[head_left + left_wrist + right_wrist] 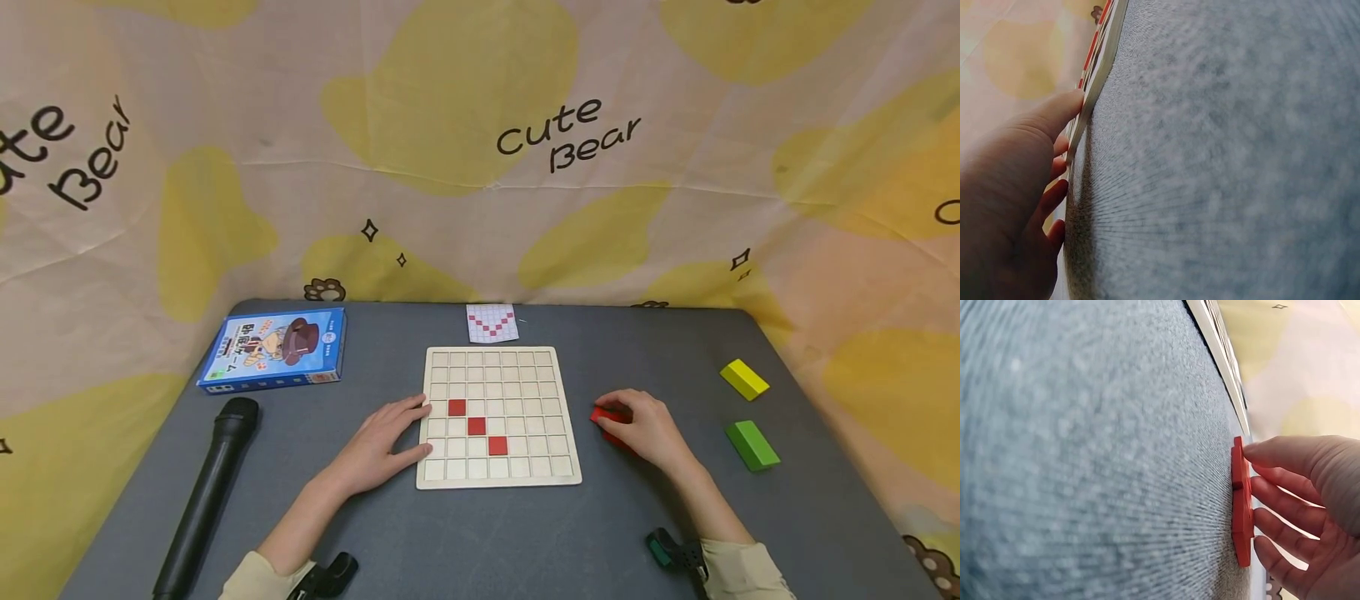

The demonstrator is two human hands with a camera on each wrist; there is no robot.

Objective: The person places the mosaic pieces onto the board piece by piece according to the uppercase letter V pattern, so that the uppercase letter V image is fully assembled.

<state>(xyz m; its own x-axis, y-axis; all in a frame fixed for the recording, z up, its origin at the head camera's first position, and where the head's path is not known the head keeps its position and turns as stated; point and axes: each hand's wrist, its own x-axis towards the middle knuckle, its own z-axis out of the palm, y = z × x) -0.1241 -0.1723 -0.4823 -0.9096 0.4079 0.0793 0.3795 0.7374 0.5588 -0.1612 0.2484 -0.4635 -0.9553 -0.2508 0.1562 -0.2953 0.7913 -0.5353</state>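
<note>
A white square-grid board (502,482) lies in the middle of the table, with three red tiles (476,426) set in its cells along a diagonal. My left hand (378,446) rests at the board's left edge, fingers and thumb extended and fingertips on the rim. To the right of the board, my right hand (647,427) pinches at a small group of red tiles (1244,506) on the table. In the right wrist view the thumb touches the group's upper end, with the other fingers curved behind. The hand partly hides these tiles in the head view.
Behind the board lies a pattern card (492,323) with red squares in a V. A blue box (272,350) and a black microphone-shaped stick (202,508) are at the left. A yellow block (744,380) and a green block (753,446) lie at the right. Printed cloth (480,225) hangs behind.
</note>
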